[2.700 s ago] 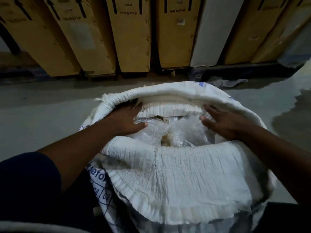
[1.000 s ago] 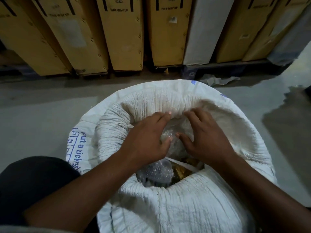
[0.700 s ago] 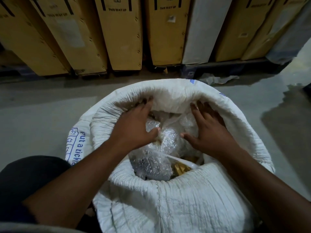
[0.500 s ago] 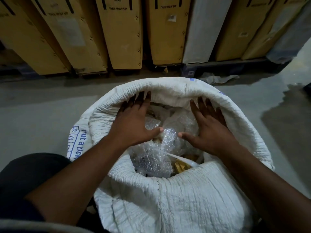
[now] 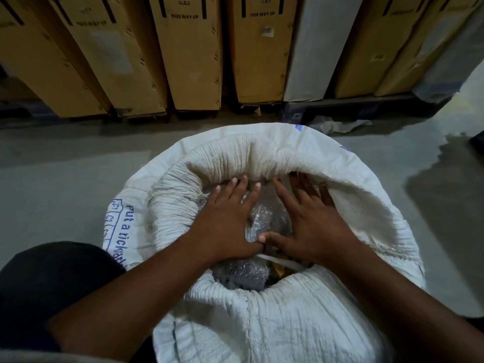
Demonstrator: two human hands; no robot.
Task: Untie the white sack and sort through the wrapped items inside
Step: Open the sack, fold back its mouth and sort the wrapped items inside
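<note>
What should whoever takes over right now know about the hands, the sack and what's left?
White sack: upright on the floor, untied, top rolled open.
Left hand: open, flat on the bubble-wrapped items in its mouth.
Right hand: open beside it, fingers reaching toward the far rim.
Done: untying. Left: sorting; neither hand grips an item yet.

White sack (image 5: 288, 323) with fine ribbed creases and blue lettering (image 5: 125, 231) on its left side. Clear, greyish bubble wrap (image 5: 264, 216) inside. Yellow-brown cartons (image 5: 191, 61) behind bear black arrows (image 5: 161, 7), beside a white carton (image 5: 311, 48). Grey floor (image 5: 65, 179), darker patch (image 5: 440, 205) at right
</note>
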